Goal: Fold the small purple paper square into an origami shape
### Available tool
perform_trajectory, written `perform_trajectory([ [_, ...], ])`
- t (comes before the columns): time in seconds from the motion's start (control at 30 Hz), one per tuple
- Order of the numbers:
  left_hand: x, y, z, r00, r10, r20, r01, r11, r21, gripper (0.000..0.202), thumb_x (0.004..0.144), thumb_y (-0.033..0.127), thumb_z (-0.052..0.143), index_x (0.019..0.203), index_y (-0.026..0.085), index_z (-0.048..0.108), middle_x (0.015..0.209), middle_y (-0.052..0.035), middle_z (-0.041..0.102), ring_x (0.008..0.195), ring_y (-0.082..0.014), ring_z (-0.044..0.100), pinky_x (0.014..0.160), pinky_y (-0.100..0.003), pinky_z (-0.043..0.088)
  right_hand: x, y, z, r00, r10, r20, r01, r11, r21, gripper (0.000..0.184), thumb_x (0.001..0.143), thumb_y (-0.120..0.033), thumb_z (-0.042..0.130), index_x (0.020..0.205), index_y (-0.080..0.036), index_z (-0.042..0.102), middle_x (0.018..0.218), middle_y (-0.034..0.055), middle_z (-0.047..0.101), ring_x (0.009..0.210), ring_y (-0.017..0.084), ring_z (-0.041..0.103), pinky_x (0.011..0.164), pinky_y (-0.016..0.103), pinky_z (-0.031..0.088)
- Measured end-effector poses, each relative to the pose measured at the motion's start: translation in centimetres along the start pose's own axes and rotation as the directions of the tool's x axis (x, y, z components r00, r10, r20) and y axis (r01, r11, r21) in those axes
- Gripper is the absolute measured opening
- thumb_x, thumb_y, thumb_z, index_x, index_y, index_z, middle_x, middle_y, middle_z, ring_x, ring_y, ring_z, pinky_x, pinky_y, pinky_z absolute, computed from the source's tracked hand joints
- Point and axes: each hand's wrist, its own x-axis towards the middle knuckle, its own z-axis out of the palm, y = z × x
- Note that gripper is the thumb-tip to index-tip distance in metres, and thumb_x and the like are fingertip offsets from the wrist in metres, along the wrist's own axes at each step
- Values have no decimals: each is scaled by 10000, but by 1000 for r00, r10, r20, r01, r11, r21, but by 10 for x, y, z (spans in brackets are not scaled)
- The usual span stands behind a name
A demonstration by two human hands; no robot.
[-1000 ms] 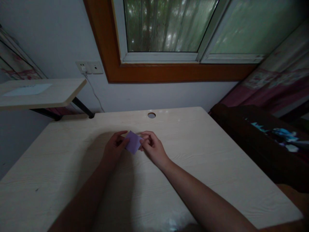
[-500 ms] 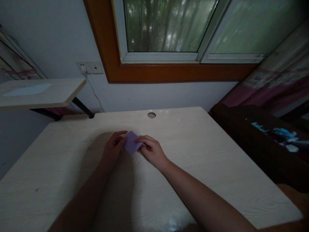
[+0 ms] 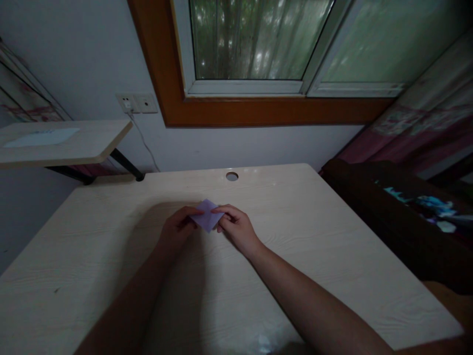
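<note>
A small purple piece of paper (image 3: pixel 208 220), turned so that it looks like a diamond, is between my two hands over the pale wooden desk (image 3: pixel 295 217). The fingers of my left hand (image 3: pixel 178 226) pinch its left corner. On the other side, my right hand (image 3: pixel 237 226) grips the right corner between thumb and fingers. Fingertips cover both side corners, while the upper and lower points show. Whether the paper has folds in it I cannot tell at this size.
A raised shelf (image 3: pixel 66 143) on black legs stands at the desk's back left, with a paper sheet (image 3: pixel 42 137) on it. Behind are a wall socket (image 3: pixel 136 103) with a white cable and a window. A round hole (image 3: pixel 232 176) pierces the desk's far edge.
My left hand's fingers have moved onto the paper's left corner, where they pinch it from above. The paper has shifted slightly right and turned a little; my right hand keeps its grip.
</note>
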Motion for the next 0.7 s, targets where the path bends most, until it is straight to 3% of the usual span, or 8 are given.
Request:
perform_trajectory([
  [0.1,1,-4,1,1000,-17,-10,17,999,38,242,776,169,657,1000,221,733,970,-32,694,865,-170,642,761,-261,504,0,-1,0,1000,-15,7,15,1000,-5,329,727,-83,564,972,-216,738,689,-31,622,537,89,604,540,205,469],
  [0.2,2,-7,2,999,-22,-40,24,998,55,225,772,206,698,990,230,747,980,-33,716,883,-175,659,787,-265,517,0,-2,0,995,-92,22,93,994,-51,373,707,-54,554,969,-234,748,968,10,653,550,61,615,553,211,486],
  [0.27,3,-7,2,998,-25,-51,27,998,56,217,763,211,715,975,233,756,951,-27,729,871,-173,670,792,-266,525,1,-3,0,991,-125,51,130,987,-95,380,702,-42,555,953,-243,758,1049,17,632,548,52,619,553,213,494],
  [0.4,5,0,2,998,-38,-57,41,998,42,166,737,232,750,902,223,771,920,-33,757,855,-185,687,795,-281,545,1,-4,1,989,-127,74,137,981,-139,283,753,-93,619,931,-251,772,1013,21,642,560,62,619,556,218,507],
  [0.53,5,7,2,998,-60,-36,60,998,3,90,777,260,726,837,207,769,779,-29,751,679,-155,659,676,-263,544,0,-6,2,991,-123,43,127,984,-123,103,800,-251,709,876,-237,777,996,44,669,582,87,606,544,240,521],
  [0.7,3,5,5,997,-47,-56,48,999,6,130,789,316,741,791,186,727,780,-30,728,676,-137,642,648,-244,525,-1,-8,2,995,-102,14,103,989,-106,154,836,-356,707,809,-208,742,966,45,668,546,78,581,529,243,495],
])
